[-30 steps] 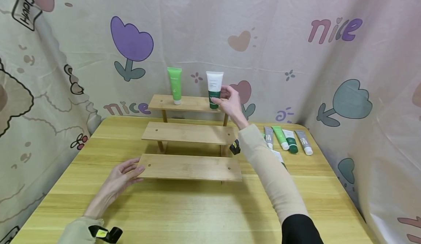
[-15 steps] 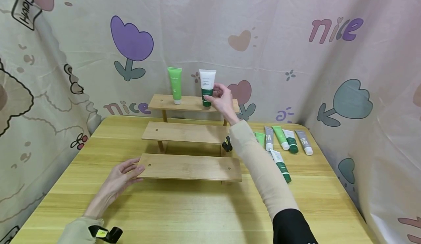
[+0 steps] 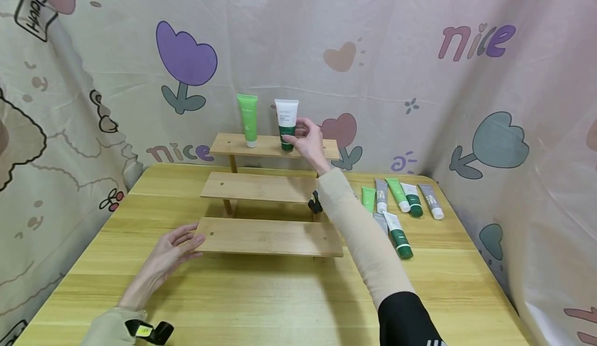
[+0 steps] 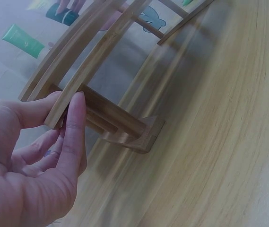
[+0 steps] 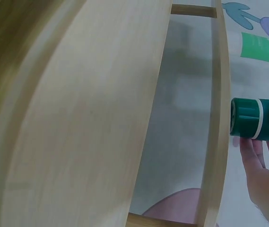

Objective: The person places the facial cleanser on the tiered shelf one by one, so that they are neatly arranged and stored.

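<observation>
The white-and-green squeeze tube [image 3: 286, 112] is pinched low by the right hand [image 3: 309, 141], its green half partly covered by the thumb; its white end is cut off in the right wrist view. It is held roughly upright at the top board [image 3: 268, 146]; whether the cap touches cannot be told. Left of this hand, a green tube [image 3: 249, 118] is stood. Below it, the middle board [image 3: 256, 186] is partly hidden by the right sleeve [image 3: 364, 232]. The bottom board [image 3: 266, 237] is gripped at its corner by the left hand [image 3: 173, 253]. Right of the right hand, a grey tube [image 3: 380, 222] on the bench [image 3: 233, 299] is partly covered.
</observation>
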Demonstrator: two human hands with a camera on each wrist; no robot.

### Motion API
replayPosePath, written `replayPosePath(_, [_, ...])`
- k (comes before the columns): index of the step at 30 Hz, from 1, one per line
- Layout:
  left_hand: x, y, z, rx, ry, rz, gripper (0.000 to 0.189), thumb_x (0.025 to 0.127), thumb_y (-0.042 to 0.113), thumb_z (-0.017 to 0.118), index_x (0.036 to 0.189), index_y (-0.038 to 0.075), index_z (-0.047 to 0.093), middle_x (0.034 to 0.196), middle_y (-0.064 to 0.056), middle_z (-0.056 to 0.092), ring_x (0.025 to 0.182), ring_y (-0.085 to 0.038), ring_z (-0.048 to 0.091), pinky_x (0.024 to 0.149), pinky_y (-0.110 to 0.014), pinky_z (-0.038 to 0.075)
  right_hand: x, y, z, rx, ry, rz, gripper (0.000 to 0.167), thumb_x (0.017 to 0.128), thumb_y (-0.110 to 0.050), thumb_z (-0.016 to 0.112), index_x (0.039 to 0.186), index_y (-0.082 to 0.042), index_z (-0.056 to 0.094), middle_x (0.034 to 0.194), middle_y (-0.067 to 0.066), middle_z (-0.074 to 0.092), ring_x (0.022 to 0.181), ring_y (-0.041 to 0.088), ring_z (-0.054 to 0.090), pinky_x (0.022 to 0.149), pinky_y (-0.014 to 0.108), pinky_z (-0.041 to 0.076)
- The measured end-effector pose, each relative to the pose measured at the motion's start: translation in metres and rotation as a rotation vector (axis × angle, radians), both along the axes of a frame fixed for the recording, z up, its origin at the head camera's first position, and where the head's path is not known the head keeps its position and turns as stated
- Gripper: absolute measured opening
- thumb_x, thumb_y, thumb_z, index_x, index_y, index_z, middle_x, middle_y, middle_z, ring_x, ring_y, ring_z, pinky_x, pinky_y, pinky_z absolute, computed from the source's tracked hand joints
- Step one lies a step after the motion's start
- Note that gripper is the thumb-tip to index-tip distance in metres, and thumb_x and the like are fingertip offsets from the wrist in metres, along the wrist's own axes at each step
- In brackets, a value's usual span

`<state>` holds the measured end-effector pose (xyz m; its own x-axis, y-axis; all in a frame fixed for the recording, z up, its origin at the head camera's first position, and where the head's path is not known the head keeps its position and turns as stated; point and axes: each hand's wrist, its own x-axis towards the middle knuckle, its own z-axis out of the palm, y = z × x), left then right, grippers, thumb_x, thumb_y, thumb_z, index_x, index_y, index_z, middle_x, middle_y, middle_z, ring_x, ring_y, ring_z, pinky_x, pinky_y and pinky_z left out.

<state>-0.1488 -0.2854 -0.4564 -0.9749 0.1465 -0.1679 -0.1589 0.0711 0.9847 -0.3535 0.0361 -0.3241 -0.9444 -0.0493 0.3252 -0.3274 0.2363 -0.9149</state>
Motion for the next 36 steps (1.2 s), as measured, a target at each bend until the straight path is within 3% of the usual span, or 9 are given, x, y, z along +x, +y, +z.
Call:
replayPosePath(11, [0.000,0.001,0.002,-0.006,-0.017,0.012,0.075,0.102,0.018,0.061,0.156,-0.009,0.016,0.120,0.002,0.052,0.101,-0.001,0.062,0.091,-0.022,0.063,-0.005,-0.005,-0.005,-0.016,-0.015,0.011,0.044,0.085,0.000,0.078,0.126,-0.001,0.062,0.124,0.020,0.070,0.111,0.032,0.066,0.102,0.042,0.056])
replayPosePath(36, [0.000,0.001,-0.002,0.037,0.024,-0.002,0.071,0.103,0.014,0.059,0.154,-0.012,0.017,0.111,0.009,0.060,0.100,-0.001,0.064,0.088,-0.023,0.064,-0.011,-0.010,-0.007,-0.037,-0.031,0.019,0.046,0.086,0.001,0.077,0.128,-0.001,0.060,0.125,0.020,0.069,0.115,0.034,0.066,0.103,0.040,0.056])
